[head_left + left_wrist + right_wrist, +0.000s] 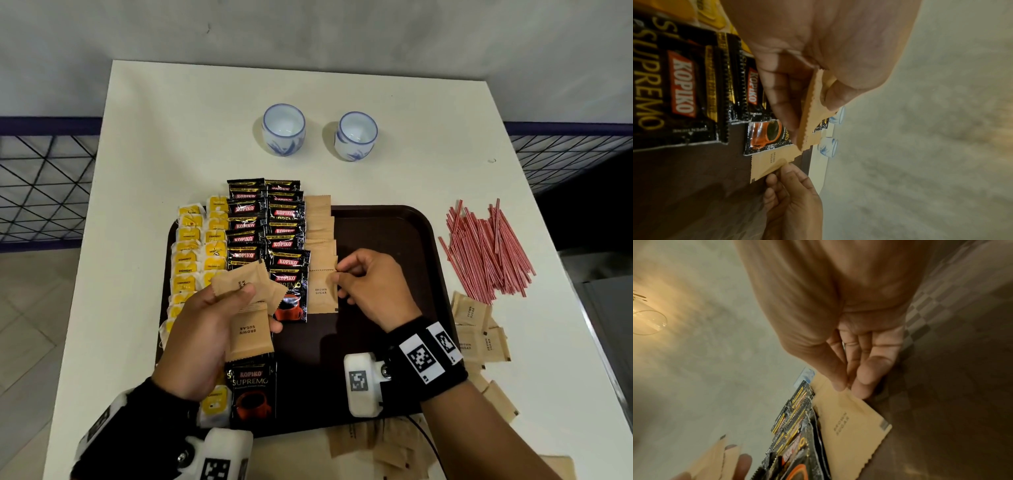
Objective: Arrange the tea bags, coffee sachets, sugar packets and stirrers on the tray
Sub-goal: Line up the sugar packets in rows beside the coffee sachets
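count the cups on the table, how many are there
2. One cup stands on the white table beyond the tray, past the coffee sachets; the other cup stands just to its right. Both look empty. No others show.

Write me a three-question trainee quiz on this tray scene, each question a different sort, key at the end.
1. True or false: the stirrers lie on the tray.
2. What does the left hand hold? A) tea bags B) sugar packets C) a cup
3. Fill in: the right hand pinches the nearest packet of the sugar column, which lies just right of the ___ sachets.

Key
1. False: they lie in a heap on the table, right of the tray.
2. B: it grips several sugar packets above the tray.
3. coffee
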The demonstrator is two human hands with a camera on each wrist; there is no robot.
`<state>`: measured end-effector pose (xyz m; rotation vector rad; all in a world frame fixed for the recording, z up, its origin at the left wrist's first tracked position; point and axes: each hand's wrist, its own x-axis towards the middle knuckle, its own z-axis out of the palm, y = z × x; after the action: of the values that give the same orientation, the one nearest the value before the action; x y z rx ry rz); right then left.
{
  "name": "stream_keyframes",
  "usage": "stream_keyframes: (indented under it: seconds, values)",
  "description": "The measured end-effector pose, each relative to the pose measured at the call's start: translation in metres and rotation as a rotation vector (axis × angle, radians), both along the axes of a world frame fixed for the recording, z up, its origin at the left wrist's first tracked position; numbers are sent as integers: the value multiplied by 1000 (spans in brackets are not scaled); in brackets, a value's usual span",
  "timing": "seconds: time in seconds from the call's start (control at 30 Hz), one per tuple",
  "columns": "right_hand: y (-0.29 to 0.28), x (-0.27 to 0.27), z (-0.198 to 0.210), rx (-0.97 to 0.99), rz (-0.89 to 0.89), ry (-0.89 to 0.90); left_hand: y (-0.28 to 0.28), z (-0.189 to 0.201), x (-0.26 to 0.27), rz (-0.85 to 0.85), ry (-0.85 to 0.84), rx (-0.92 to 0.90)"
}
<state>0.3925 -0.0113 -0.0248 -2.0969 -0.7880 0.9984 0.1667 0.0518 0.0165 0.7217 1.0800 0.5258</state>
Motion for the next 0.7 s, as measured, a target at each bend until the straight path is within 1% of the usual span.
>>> stream_keyframes:
  seconds: [0.23,0.37,0.57,0.7]
  values:
    - [1,-3,3,-18,-52,11,-1,1,-1,-6,1,5]
    - [4,-1,0,-25,-39,1,-1,1,0,1,-25,-2]
    - [6,1,-3,-47,41,-40,-3,0,2,-2,-74,-32]
    - [5,0,8,-26,16,-63,-4,1,5,-25,-118,-93]
